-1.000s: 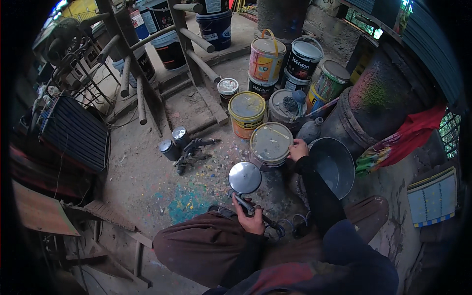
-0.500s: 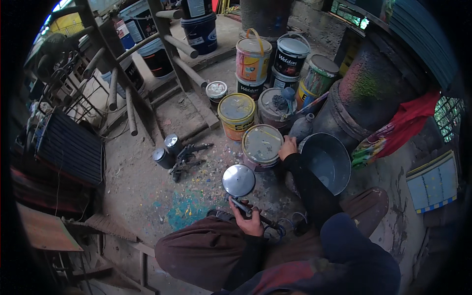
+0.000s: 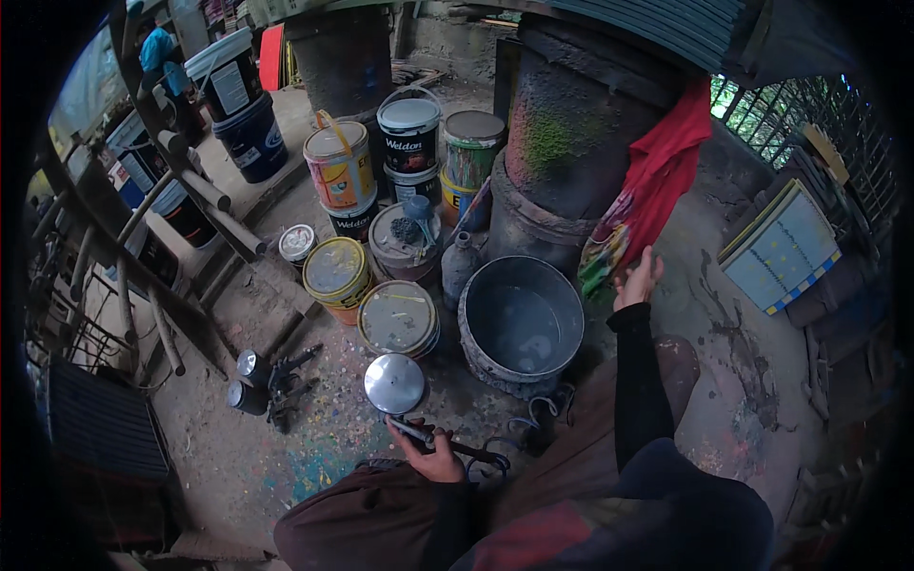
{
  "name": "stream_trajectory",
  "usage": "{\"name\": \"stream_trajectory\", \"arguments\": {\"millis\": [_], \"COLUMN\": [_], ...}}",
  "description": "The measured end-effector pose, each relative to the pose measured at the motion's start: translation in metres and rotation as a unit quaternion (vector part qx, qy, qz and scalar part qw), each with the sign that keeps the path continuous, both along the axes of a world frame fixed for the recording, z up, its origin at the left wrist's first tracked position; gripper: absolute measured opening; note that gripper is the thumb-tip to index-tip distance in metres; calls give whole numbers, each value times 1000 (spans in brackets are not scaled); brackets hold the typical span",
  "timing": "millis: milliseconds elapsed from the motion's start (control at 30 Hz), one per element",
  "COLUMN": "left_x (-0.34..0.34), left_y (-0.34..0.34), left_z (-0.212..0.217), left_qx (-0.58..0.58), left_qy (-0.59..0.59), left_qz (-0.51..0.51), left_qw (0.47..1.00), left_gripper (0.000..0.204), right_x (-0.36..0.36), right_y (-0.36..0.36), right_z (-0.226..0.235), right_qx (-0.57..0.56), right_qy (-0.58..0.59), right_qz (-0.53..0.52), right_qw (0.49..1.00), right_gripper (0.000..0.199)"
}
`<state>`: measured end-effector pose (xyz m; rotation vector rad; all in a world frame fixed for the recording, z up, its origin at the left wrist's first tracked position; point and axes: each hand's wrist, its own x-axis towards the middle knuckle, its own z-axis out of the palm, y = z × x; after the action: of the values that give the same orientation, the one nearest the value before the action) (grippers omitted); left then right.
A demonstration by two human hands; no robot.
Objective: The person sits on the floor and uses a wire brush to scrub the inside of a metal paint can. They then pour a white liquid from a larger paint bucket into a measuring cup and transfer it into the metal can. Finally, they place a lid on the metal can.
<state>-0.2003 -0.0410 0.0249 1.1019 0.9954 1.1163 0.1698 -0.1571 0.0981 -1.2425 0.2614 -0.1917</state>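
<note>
In front of my lap, my left hand [image 3: 436, 459] is wrapped round the handle of a spray gun [image 3: 411, 430]. The gun's round silver cup [image 3: 393, 383] shows its lid upward, and a dark hose trails from the grip. Off to the right, my right hand [image 3: 636, 282] is empty, its fingers spread and reaching outward. A red cloth [image 3: 657, 176] with a multicoloured lower end hangs from a large drum, just beyond those fingertips; contact cannot be made out. Between my hands, farther out, stands a dark tub [image 3: 524, 319] of greyish liquid.
Paint cans, including a yellow-rimmed one [image 3: 337, 271] and a grey-lidded one [image 3: 398, 319], cluster left of the tub. A dusty bottle [image 3: 461, 268] stands beside it. At left are another spray gun [image 3: 286, 385] and wooden rails [image 3: 205, 190]. Painted panels [image 3: 781, 249] lean at right.
My right hand has left the grey-lidded can and bottle area and swung right toward the red cloth, opening. The view has turned right. My left hand still holds the spray gun.
</note>
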Motion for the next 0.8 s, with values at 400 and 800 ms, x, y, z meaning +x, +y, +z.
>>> {"name": "stream_trajectory", "arguments": {"millis": [400, 800], "left_x": [32, 64], "left_y": [-17, -16], "left_z": [26, 43], "left_qx": [-1, 32], "left_qy": [-6, -36], "left_qz": [-83, -237], "left_qw": [997, 970], "left_gripper": [82, 79], "right_x": [-1, -74], "right_y": [-20, -66], "right_z": [87, 126], "right_qx": [412, 103], "right_qy": [-112, -339], "right_qz": [273, 217], "right_qw": [862, 910], "right_gripper": [32, 23]}}
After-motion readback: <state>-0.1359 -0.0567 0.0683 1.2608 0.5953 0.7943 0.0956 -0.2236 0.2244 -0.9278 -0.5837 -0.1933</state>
